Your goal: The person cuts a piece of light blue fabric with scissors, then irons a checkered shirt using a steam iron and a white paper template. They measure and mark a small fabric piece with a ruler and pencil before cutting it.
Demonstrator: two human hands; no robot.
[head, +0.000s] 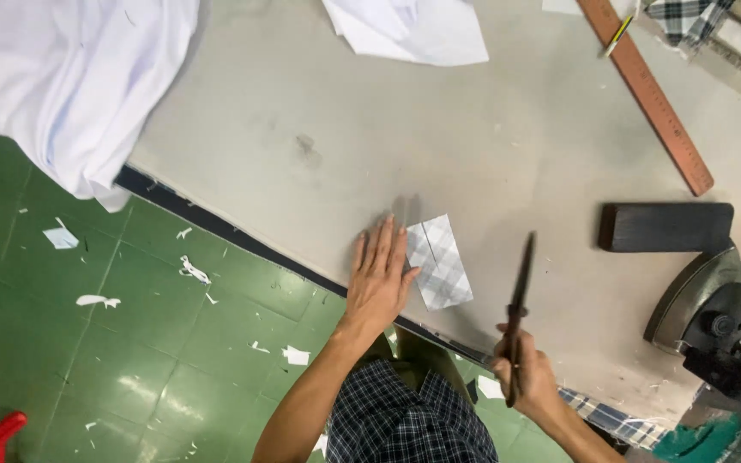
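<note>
My left hand (378, 279) lies flat on the grey table, fingers together, its fingertips touching the left edge of a small pale checked fabric piece (441, 264). My right hand (527, 375) grips the handles of dark scissors (519, 296), blades closed and pointing away from me, to the right of the fabric piece and not touching it.
White cloth (66, 73) hangs over the table's left edge; folded white pieces (413, 30) lie at the far side. A long wooden ruler (649, 90), a dark block (666, 226) and an iron (705, 304) sit at right. Scraps litter the green floor (87, 300).
</note>
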